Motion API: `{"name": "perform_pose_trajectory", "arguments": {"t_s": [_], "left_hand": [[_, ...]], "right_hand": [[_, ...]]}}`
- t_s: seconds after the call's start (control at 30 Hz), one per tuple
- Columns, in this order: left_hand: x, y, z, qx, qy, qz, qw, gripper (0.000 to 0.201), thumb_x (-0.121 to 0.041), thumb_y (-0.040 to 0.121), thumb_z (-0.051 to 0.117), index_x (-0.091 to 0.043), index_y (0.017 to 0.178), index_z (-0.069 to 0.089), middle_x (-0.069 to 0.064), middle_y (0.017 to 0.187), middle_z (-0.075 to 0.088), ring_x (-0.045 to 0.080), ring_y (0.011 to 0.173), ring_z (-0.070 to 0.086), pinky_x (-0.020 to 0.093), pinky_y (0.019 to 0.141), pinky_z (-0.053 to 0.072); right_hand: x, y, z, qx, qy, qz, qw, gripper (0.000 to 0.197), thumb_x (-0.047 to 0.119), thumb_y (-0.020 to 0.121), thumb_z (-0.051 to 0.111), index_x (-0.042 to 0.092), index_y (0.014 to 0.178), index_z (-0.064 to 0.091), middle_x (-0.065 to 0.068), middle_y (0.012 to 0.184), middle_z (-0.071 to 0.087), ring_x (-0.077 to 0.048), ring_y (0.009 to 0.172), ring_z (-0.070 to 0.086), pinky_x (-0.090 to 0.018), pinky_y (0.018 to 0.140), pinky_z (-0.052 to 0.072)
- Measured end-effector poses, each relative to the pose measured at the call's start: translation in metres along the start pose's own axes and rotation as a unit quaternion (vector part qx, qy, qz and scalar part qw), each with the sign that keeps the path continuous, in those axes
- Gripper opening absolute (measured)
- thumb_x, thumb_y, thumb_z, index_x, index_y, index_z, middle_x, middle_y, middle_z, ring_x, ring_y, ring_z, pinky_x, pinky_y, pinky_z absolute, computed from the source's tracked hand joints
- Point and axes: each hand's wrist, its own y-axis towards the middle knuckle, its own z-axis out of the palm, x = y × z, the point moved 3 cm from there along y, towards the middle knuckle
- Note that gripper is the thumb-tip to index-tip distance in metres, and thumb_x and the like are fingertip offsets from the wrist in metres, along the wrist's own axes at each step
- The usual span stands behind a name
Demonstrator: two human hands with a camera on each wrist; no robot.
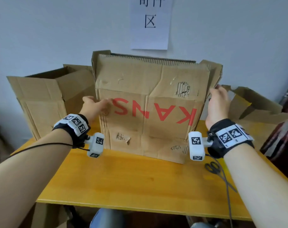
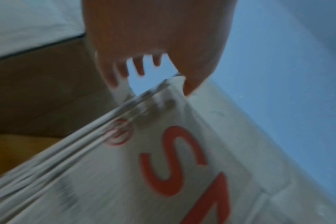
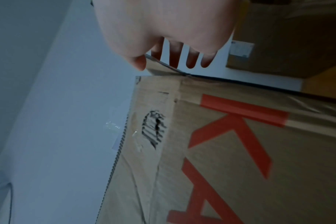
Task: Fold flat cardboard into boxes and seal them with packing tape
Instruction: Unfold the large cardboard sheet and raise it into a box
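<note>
A worn cardboard box (image 1: 148, 112) with red upside-down letters stands upright on the yellow table (image 1: 123, 181), its top flaps raised. My left hand (image 1: 97, 102) is at the box's left vertical edge. In the left wrist view, which is blurred, the box (image 2: 182, 166) fills the lower half and the left hand (image 2: 151, 88) has its thumb tip on the printed face and straight, spread fingers past the edge. My right hand (image 1: 218, 96) pinches the right side flap (image 1: 214, 74). In the right wrist view, the right hand (image 3: 156, 66) has its thumb in front of the flap (image 3: 161, 69) and fingers behind, above the box (image 3: 240, 151).
An open cardboard box (image 1: 41, 99) stands at the back left, and more cardboard (image 1: 255, 106) lies at the back right. Black scissors (image 1: 213, 167) lie on the table under my right wrist. A paper sign (image 1: 150, 22) hangs on the wall behind.
</note>
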Motion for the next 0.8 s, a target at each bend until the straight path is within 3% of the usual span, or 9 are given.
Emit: {"name": "perform_pose_trajectory", "arguments": {"t_s": [0.1, 0.17, 0.3, 0.37, 0.4, 0.57, 0.67, 0.73, 0.8], "left_hand": [[-0.048, -0.011, -0.014, -0.155, 0.036, 0.128, 0.979, 0.063, -0.039, 0.085, 0.067, -0.010, 0.135, 0.041, 0.013, 0.135, 0.045, 0.032, 0.124, 0.042, 0.042, 0.105, 0.039], [-0.080, -0.017, -0.016, -0.187, 0.044, 0.215, 0.958, 0.049, -0.027, 0.084, 0.063, -0.009, 0.126, 0.047, 0.006, 0.124, 0.050, 0.030, 0.120, 0.041, 0.040, 0.102, 0.038], [-0.129, -0.024, 0.004, -0.096, 0.051, 0.313, 0.944, 0.035, -0.016, 0.082, 0.056, -0.023, 0.116, 0.052, -0.009, 0.114, 0.055, 0.015, 0.112, 0.046, 0.032, 0.104, 0.043], [-0.146, -0.026, 0.020, -0.053, 0.084, 0.349, 0.932, 0.033, -0.016, 0.087, 0.059, -0.020, 0.120, 0.056, -0.007, 0.116, 0.059, 0.005, 0.094, 0.055, 0.019, 0.091, 0.048], [-0.153, -0.025, 0.029, -0.032, 0.109, 0.364, 0.925, 0.035, -0.018, 0.088, 0.059, -0.019, 0.123, 0.056, -0.008, 0.117, 0.061, 0.004, 0.087, 0.057, 0.020, 0.086, 0.050], [-0.176, -0.016, 0.068, 0.063, 0.224, 0.346, 0.909, 0.062, -0.021, 0.088, 0.060, -0.019, 0.147, 0.043, 0.000, 0.144, 0.054, 0.015, 0.116, 0.058, 0.023, 0.091, 0.042], [-0.184, -0.016, 0.079, 0.072, 0.268, 0.365, 0.888, 0.059, -0.025, 0.087, 0.063, -0.024, 0.144, 0.050, 0.003, 0.137, 0.053, 0.021, 0.121, 0.055, 0.026, 0.095, 0.041], [-0.188, -0.015, 0.083, 0.069, 0.258, 0.376, 0.887, 0.042, -0.033, 0.088, 0.065, -0.029, 0.130, 0.063, -0.001, 0.122, 0.058, 0.018, 0.108, 0.061, 0.028, 0.093, 0.046], [-0.191, -0.019, 0.083, 0.070, 0.220, 0.376, 0.897, 0.027, -0.045, 0.090, 0.064, -0.029, 0.109, 0.073, -0.006, 0.103, 0.067, 0.013, 0.077, 0.071, 0.036, 0.079, 0.059]], "right_hand": [[0.013, 0.008, 0.003, -0.005, 0.040, -0.048, 0.998, 0.027, 0.013, 0.098, 0.053, 0.016, 0.122, 0.064, 0.007, 0.107, 0.070, 0.010, 0.080, 0.064, -0.006, 0.063, 0.047], [0.022, 0.010, 0.006, -0.003, 0.053, -0.052, 0.997, 0.034, 0.013, 0.096, 0.055, 0.015, 0.130, 0.061, 0.005, 0.114, 0.070, 0.006, 0.087, 0.067, -0.008, 0.064, 0.050], [0.035, 0.020, 0.014, -0.016, 0.062, -0.064, 0.996, 0.041, 0.018, 0.096, 0.060, 0.021, 0.136, 0.056, 0.004, 0.127, 0.064, -0.006, 0.109, 0.063, -0.024, 0.090, 0.055], [0.038, 0.026, 0.017, -0.014, 0.060, -0.073, 0.995, 0.044, 0.020, 0.097, 0.059, 0.021, 0.141, 0.052, 0.005, 0.136, 0.057, -0.008, 0.119, 0.057, -0.021, 0.093, 0.049], [0.041, 0.028, 0.019, -0.009, 0.054, -0.082, 0.995, 0.044, 0.021, 0.098, 0.058, 0.022, 0.142, 0.050, 0.006, 0.139, 0.054, -0.008, 0.122, 0.053, -0.017, 0.092, 0.045], [0.050, 0.044, 0.021, 0.011, 0.037, -0.105, 0.994, 0.031, 0.022, 0.101, 0.053, 0.025, 0.132, 0.060, 0.012, 0.131, 0.058, 0.000, 0.114, 0.052, -0.008, 0.081, 0.038], [0.051, 0.054, 0.019, 0.015, 0.030, -0.112, 0.993, 0.025, 0.019, 0.101, 0.051, 0.020, 0.119, 0.069, 0.013, 0.117, 0.065, 0.008, 0.103, 0.055, -0.009, 0.078, 0.040], [0.050, 0.061, 0.017, 0.013, 0.023, -0.116, 0.993, 0.025, 0.019, 0.101, 0.049, 0.021, 0.109, 0.073, 0.014, 0.109, 0.068, 0.004, 0.102, 0.058, -0.017, 0.084, 0.044], [0.048, 0.065, 0.017, 0.017, 0.022, -0.112, 0.993, 0.028, 0.020, 0.100, 0.047, 0.025, 0.098, 0.074, 0.013, 0.107, 0.071, -0.006, 0.107, 0.062, -0.030, 0.094, 0.049]]}}
